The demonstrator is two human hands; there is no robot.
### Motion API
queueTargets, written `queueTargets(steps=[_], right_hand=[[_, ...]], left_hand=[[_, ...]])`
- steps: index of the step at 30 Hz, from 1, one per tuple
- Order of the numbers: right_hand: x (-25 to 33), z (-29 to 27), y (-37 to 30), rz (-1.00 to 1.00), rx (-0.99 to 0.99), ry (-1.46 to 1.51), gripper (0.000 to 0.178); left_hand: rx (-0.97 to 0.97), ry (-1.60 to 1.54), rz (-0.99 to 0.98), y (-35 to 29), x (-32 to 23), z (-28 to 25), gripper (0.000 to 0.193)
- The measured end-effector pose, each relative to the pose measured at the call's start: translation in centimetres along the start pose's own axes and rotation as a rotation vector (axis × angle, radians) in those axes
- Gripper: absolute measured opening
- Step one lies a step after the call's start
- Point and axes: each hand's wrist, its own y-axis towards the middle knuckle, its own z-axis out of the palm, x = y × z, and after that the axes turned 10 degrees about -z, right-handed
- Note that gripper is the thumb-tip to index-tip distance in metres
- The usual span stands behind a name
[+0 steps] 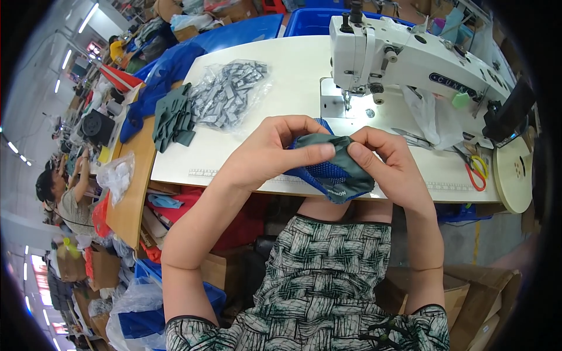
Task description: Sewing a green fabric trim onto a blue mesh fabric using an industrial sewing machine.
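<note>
Both of my hands hold a small sewn fabric piece [356,175], dark green with blue mesh, above the front edge of the white table. My left hand [275,146] grips its left side, the thumb lying across the green cloth and the fingers behind it. On the right edge, my right hand [386,161] pinches the cloth between thumb and fingers. Light lettering shows on the lower green part. Just beyond my hands stands a white sewing machine [410,55], its needle and presser foot over a metal plate [333,106]. My fingertips behind the cloth are hidden.
On the left of the table [287,64] lie a clear bag of small grey pieces [228,93] and a pile of dark green fabric pieces [174,117]. Scissors [475,169] with red and yellow handles lie at right, near a cream reel [514,175]. Another person [70,193] works far left.
</note>
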Motion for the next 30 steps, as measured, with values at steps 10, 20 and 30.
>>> queueTargets(steps=[10, 20, 30], right_hand=[[0.0, 1.8, 0.1, -0.253, -0.216, -0.292, 0.015], [-1.0, 1.9, 0.7, -0.869, -0.343, -0.973, 0.026], [0.1, 1.3, 0.7, -0.930, -0.198, -1.169, 0.030]], left_hand=[[-0.213, 0.139, 0.148, 0.5, 0.0, 1.5, 0.013], [-0.072, -0.037, -0.032, 0.6, -0.5, 0.5, 0.021], [0.026, 0.006, -0.060, 0.1, -1.5, -0.6, 0.023]])
